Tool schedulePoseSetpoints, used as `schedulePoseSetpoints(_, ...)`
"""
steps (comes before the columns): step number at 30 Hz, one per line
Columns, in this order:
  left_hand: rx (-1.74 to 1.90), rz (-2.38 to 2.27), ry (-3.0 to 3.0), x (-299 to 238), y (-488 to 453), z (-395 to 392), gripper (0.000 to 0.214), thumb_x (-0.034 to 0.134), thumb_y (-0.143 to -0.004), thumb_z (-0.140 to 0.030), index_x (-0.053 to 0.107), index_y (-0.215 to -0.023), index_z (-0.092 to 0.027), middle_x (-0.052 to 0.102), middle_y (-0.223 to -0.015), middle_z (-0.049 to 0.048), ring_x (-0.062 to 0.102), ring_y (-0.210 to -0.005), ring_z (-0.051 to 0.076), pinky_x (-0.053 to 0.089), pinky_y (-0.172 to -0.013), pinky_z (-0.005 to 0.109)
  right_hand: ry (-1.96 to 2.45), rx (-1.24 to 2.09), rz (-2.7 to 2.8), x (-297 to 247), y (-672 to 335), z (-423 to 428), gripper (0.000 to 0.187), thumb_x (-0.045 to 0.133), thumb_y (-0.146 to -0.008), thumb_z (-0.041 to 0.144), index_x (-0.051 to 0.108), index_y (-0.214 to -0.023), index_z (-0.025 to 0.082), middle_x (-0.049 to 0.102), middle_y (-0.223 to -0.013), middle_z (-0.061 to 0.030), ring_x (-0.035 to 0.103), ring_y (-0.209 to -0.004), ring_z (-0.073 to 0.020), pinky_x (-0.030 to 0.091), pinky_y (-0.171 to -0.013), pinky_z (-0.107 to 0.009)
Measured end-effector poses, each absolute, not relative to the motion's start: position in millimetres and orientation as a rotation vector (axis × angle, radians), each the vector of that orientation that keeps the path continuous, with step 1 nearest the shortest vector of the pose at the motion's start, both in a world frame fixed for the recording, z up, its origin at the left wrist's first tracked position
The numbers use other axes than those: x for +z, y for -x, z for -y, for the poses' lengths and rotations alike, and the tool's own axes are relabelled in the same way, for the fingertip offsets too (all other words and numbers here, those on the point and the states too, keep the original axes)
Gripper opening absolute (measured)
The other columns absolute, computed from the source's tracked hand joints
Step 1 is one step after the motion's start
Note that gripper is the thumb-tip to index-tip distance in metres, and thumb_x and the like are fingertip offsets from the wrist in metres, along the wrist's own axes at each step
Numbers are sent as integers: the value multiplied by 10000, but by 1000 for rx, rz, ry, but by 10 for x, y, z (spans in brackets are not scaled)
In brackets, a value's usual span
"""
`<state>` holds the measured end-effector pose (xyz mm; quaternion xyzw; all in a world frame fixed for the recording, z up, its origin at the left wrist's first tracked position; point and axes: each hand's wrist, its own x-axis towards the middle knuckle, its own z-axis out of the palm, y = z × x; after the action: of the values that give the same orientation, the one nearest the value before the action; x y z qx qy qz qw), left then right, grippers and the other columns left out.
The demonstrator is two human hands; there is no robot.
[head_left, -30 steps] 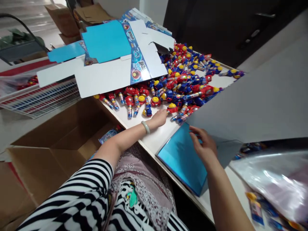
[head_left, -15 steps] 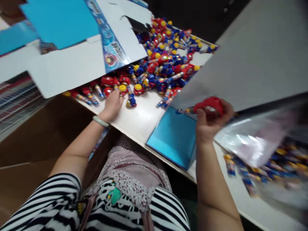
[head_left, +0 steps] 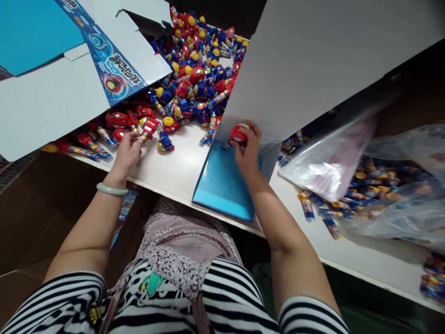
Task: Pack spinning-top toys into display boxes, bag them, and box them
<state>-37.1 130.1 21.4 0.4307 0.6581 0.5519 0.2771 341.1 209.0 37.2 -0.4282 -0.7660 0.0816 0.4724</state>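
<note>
My right hand [head_left: 247, 149] is closed on a red toy [head_left: 238, 134] at the far end of a blue open box [head_left: 222, 185], just under its raised grey lid [head_left: 306, 60]. My left hand [head_left: 128, 149] is closed on a red toy with a clear tube [head_left: 147, 129] at the near edge of a pile of red, blue and yellow toys [head_left: 198, 69] on the white table [head_left: 177, 169]. A pale green bangle sits on my left wrist.
Flat printed white-and-blue carton sheets [head_left: 69, 69] lie over the table's left end. A clear plastic bag of more toys [head_left: 375, 185] lies at the right. Loose toys lie along the table's right edge. A brown cardboard box [head_left: 31, 208] stands below left.
My right hand picked up a red toy and brought it down to the blue box. My left hand slid left along the pile and closed on a toy. The view shifted down.
</note>
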Motion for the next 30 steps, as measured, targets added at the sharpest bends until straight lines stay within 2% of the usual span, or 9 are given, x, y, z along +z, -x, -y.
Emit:
schedulePoseSetpoints(3,1680,-1492,-927,322,262,-1177,193,552,-852,-189,531,-1044,-185,584,-710,-28,389,-422,73,259,-382,206,1048,221,1892,352,-3404,-2074,418,570,-898,281,496,-1310,279,465,-1402,-112,434,-1375,-255,380,-1183,-537)
schedulePoseSetpoints(6,1718,-1253,-898,403,-16,-1075,202,603,-869,-288,514,-1040,-231,626,-720,-35,416,-411,62,278,-376,186,1052,249,1910,364,-3360,-2003,396,561,-917,298,503,-1308,296,453,-1426,-115,419,-1390,-258,372,-1187,-538)
schedulePoseSetpoints(11,1582,-1007,-923,361,-592,-1046,458,762,-783,-476,473,-1063,-257,630,-746,-51,418,-400,45,296,-374,177,1058,343,1994,404,-3300,-2009,388,554,-928,312,505,-1314,322,434,-1458,-104,412,-1402,-259,399,-1176,-516)
schedulePoseSetpoints(16,1474,-881,-901,289,-936,-1077,496,725,-812,-556,465,-1088,-236,671,-814,-12,481,-447,49,356,-427,190,1047,390,2068,306,-3301,-2098,414,539,-916,264,495,-1326,300,464,-1419,-99,445,-1382,-213,394,-1193,-476)
schedulePoseSetpoints(19,1448,-837,-925,273,-1025,-1079,490,697,-836,-570,459,-1097,-230,674,-819,-3,497,-466,57,368,-439,194,1093,410,2088,402,-3282,-2027,419,549,-923,295,505,-1339,278,452,-1448,-115,440,-1395,-241,366,-1203,-520)
schedulePoseSetpoints(23,1451,-777,-1062,275,-1169,-1026,467,696,-861,-531,465,-1135,-230,676,-844,5,503,-484,60,396,-458,197,1050,534,1999,780,-3164,-1753,710,682,-862,506,380,-1468,292,462,-1472,-121,504,-1345,-290,443,-1132,-530)
schedulePoseSetpoints(25,1417,-751,-1151,302,-1245,-991,450,684,-880,-510,481,-1167,-229,671,-861,15,533,-533,72,417,-483,199,989,681,1957,951,-3090,-1625,787,705,-838,540,338,-1489,294,549,-1386,-100,589,-1240,-266,504,-1074,-480)
schedulePoseSetpoints(27,1364,-743,-1254,349,-1272,-982,434,657,-901,-500,500,-1202,-229,674,-940,45,600,-660,105,454,-531,206,959,771,1938,1040,-3060,-1552,700,694,-847,527,407,-1437,284,596,-1329,-75,624,-1177,-249,524,-1048,-447)
schedulePoseSetpoints(30,1318,-818,-1439,414,-1156,-1058,439,653,-905,-449,527,-1265,-233,647,-1155,89,642,-937,160,538,-729,251,988,673,1860,998,-3141,-1541,579,656,-874,490,473,-1379,272,588,-1341,-75,606,-1201,-255,511,-1064,-455)
